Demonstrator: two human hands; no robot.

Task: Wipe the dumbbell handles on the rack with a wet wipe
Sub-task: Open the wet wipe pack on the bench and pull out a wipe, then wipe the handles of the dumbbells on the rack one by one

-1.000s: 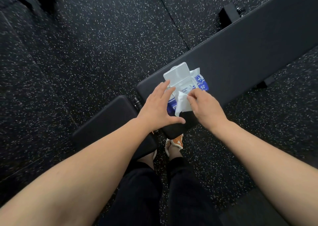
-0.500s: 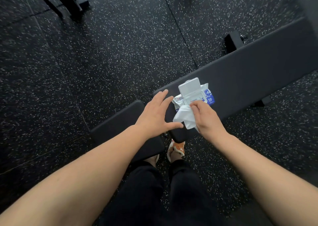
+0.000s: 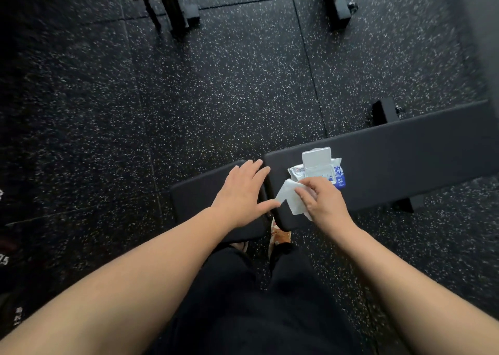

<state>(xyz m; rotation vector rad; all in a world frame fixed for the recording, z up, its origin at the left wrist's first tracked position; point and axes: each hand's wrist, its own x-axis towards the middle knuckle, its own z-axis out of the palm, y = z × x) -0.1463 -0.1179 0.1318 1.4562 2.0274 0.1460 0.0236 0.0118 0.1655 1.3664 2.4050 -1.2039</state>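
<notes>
A white and blue pack of wet wipes (image 3: 320,170) lies on the long pad of a black bench (image 3: 405,149), its lid flipped open. My right hand (image 3: 321,202) pinches a white wet wipe (image 3: 290,199) just in front of the pack. My left hand (image 3: 241,192) hovers with spread, straight fingers to the left of the wipe, over the gap between the two bench pads, its thumb close to the wipe's corner. No dumbbell handle shows clearly.
The bench's short seat pad (image 3: 205,200) lies under my left hand. Black speckled rubber floor (image 3: 216,84) surrounds the bench. Dark equipment frames (image 3: 172,11) stand at the top. Dark shapes with white numbers (image 3: 4,260) sit at the far left edge.
The wipe has come free of the pack in my right hand. My left hand has left the pack and drifted left. The view has tilted up, so the bench sits lower in frame.
</notes>
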